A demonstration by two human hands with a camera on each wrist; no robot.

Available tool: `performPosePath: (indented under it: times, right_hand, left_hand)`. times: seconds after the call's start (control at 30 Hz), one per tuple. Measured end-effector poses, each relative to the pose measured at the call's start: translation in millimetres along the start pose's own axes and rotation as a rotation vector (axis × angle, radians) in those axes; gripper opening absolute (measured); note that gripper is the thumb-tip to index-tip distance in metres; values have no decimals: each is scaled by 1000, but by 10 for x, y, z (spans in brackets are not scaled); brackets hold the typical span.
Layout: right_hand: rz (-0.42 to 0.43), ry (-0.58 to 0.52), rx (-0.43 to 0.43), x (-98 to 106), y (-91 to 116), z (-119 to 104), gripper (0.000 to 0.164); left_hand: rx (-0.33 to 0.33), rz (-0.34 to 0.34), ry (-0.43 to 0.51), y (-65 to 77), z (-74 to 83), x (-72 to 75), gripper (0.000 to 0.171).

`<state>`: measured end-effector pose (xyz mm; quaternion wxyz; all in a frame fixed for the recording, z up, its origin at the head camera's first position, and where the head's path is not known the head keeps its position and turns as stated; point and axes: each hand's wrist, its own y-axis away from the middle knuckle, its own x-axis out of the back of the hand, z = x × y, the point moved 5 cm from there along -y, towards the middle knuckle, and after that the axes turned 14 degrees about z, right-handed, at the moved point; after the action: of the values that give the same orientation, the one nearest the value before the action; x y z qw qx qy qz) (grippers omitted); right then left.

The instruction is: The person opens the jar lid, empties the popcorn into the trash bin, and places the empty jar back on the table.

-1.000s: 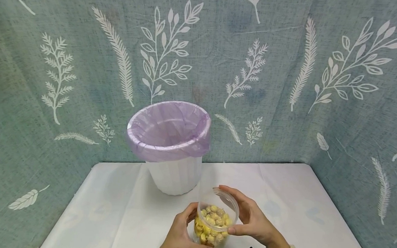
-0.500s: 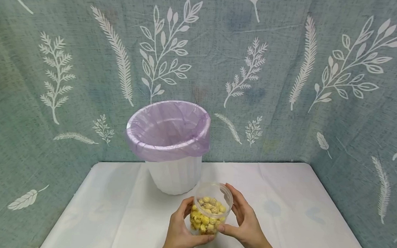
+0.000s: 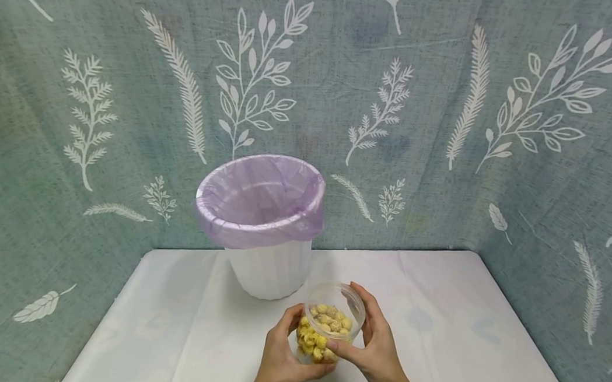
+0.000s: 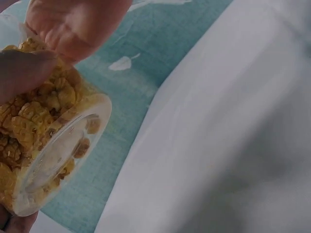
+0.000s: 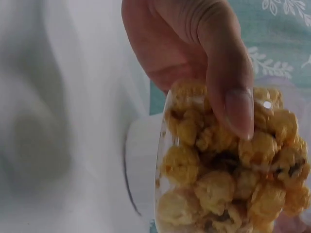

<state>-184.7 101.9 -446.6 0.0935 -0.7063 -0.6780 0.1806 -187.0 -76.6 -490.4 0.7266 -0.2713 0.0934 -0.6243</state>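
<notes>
Low over the white table, a clear round plastic jar [image 3: 304, 344] of yellow popcorn [image 3: 331, 318] tilts toward the head camera, its circular top in sight. My left hand [image 3: 281, 356] grips the lower side, thumb across the front near the base. At the upper right, my right hand [image 3: 380, 350] holds the jar by the rim, thumb in front and fingers behind. The left wrist view shows the base of the jar [image 4: 63, 155] from below, with popcorn against the wall. Close up in the right wrist view, a thumb presses on the jar wall [image 5: 165, 145].
A white bin [image 3: 270, 267] with a purple liner [image 3: 259, 226] stands behind the jar, left of centre on the table [image 3: 429, 321]. Green leaf-patterned curtains [image 3: 426, 116] enclose the back and both sides.
Over the last second the jar moved slightly up and away in the head view. The right thumb shifted left across its front, and the right sleeve slid mostly out of view.
</notes>
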Motion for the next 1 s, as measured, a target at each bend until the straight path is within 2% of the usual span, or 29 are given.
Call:
performPosePath:
  times: [0.13,0.33,0.47,0.63,0.83,1.0]
  right_hand:
    - [-80,-57,23,25,-35,-15,91]
    - [-207,-118,5,62,-82,-27,90]
    - [-291,-166,2,79,-109,-61,90]
    - [-375,-195,0,97,-140,-108,90]
    - [-399,-221,17,98,-164,-161,89]
    - [-343,-211,39,172,-211,-188,88]
  left_hand:
    - [46,-48,43,-13,7,6,91]
    - [77,-168,136,-19,16,22,90]
    - [122,-240,183,-22,-3,32,91]
    - [126,-292,205,-27,4,48,92]
    - [138,-304,226,-24,8,45,90]
    - [140,-297,226,-13,-21,56,89]
